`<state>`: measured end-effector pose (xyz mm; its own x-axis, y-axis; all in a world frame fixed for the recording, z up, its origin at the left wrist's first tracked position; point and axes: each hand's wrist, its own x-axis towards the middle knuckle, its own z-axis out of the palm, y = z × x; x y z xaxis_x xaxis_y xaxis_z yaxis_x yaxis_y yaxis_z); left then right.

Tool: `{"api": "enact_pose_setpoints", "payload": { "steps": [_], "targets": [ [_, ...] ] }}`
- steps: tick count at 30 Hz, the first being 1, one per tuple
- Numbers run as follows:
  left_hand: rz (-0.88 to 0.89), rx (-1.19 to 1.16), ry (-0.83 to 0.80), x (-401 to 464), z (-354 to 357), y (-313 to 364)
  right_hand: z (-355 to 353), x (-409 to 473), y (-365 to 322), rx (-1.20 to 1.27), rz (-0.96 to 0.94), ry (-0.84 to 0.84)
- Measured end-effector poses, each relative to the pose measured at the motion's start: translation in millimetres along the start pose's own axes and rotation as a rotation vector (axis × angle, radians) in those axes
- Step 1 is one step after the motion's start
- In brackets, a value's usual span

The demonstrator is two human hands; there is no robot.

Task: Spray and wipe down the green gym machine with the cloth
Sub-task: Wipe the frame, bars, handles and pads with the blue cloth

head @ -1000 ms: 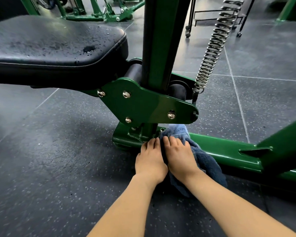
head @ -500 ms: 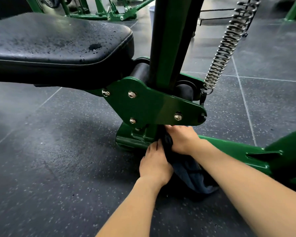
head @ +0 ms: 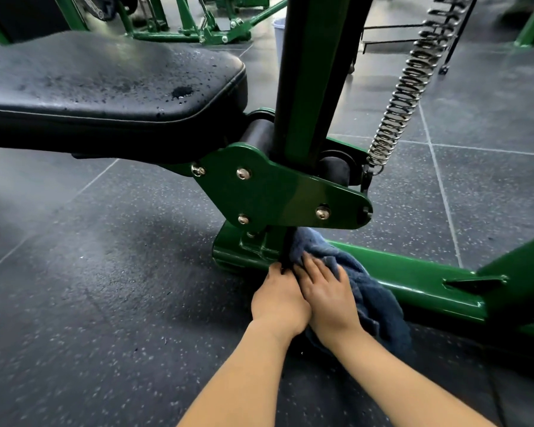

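Observation:
The green gym machine (head: 278,192) fills the view: a bolted green bracket, a dark upright post and a low base rail (head: 413,282) running right along the floor. A dark blue cloth (head: 364,291) lies bunched over the rail at the foot of the post. My right hand (head: 327,294) presses flat on the cloth, fingers straight, pointing at the post's base. My left hand (head: 279,298) lies beside it, touching it, fingertips at the base of the post; whether it touches the cloth is hidden. No spray bottle is in view.
A black padded seat (head: 105,97), speckled with droplets, juts out at upper left above the floor. A steel coil spring (head: 407,94) slants up at right. Another green frame (head: 210,29) and a pale bucket (head: 278,32) stand behind. Dark speckled rubber tiles cover the floor.
My right hand has drawn back from under the bracket toward me and now lies flat on the cloth beside my left hand. More of the cloth shows over the rail.

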<state>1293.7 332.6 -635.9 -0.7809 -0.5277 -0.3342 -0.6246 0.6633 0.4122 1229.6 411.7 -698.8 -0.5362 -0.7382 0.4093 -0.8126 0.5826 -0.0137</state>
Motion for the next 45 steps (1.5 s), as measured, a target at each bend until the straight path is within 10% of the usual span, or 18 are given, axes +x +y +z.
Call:
{"api": "enact_pose_setpoints", "payload": {
  "steps": [45],
  "targets": [
    [-0.135,0.031,-0.067,-3.4,25.3,18.9,-22.4,-0.7,17.1,-0.097,-0.120,-0.318]
  ]
}}
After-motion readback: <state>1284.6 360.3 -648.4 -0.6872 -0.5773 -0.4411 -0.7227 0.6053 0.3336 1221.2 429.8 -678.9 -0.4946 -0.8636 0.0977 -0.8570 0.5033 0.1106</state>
